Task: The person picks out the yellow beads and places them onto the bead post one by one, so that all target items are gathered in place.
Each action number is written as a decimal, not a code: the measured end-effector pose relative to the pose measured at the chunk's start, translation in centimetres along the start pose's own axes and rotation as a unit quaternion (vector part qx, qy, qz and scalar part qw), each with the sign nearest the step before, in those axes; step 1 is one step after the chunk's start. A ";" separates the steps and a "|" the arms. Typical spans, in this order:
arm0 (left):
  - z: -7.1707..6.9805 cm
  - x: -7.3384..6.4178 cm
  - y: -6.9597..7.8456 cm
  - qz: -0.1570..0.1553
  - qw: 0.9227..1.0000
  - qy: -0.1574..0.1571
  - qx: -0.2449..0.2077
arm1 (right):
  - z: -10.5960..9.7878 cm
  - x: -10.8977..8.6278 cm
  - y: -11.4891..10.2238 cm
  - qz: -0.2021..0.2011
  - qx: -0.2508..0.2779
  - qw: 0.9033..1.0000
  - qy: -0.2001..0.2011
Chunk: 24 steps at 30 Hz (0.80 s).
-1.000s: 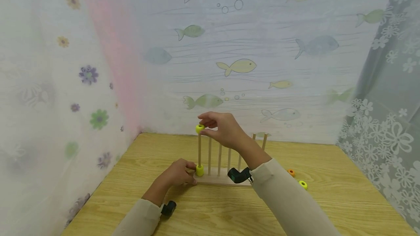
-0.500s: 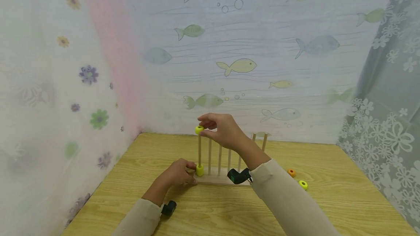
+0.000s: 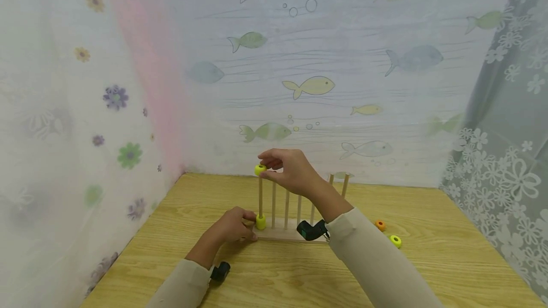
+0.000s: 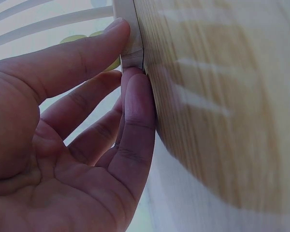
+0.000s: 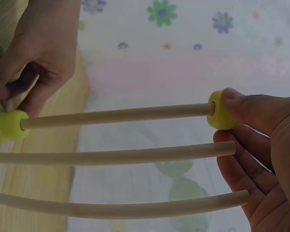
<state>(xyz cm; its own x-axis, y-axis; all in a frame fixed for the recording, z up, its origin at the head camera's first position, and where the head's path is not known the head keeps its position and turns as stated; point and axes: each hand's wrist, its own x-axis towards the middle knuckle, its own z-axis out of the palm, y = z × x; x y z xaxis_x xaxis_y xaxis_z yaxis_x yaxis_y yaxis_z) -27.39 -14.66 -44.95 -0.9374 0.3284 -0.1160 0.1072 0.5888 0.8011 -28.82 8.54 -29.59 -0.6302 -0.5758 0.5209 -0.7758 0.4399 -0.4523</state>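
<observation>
My right hand [image 3: 291, 168] pinches a yellow bead [image 3: 259, 170] between thumb and fingers at the top of the leftmost rod of a wooden peg rack. In the right wrist view the rod's end sits in the hole of that bead [image 5: 222, 111]. Lower on the same rod, yellow beads [image 5: 8, 125] are stacked at the base. My left hand [image 3: 233, 225] grips the left end of the rack's base [image 3: 282, 235]; the left wrist view has its thumb and fingers on the base's corner [image 4: 131, 53].
Several bare rods [image 3: 286, 203] stand in a row to the right, partly behind my right hand and forearm. An orange bead [image 3: 380, 225] and another yellow bead [image 3: 396, 241] lie on the wood-grain table [image 3: 299, 274] at the right. Patterned curtains surround the table.
My right hand and the bead it pinches have come down very slightly at the rod's top. My left hand stays on the base.
</observation>
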 end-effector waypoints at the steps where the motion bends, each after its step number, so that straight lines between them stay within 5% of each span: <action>1: 0.0 0.0 0.0 0.000 1.000 0.000 0.000 | 0.0 0.0 0.0 0.000 -0.002 1.000 0.000; 24: 0.0 0.0 0.0 0.004 1.000 -0.002 -0.002 | 0.0 -0.1 -0.2 0.012 0.005 1.000 -0.001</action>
<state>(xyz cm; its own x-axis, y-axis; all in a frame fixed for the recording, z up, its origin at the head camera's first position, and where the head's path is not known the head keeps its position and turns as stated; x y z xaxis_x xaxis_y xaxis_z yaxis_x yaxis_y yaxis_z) -27.42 -14.66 -45.00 -0.9352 0.3360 -0.1121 0.1134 0.5840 0.8038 -28.66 8.50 -29.57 -0.6482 -0.5663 0.5090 -0.7604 0.4460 -0.4721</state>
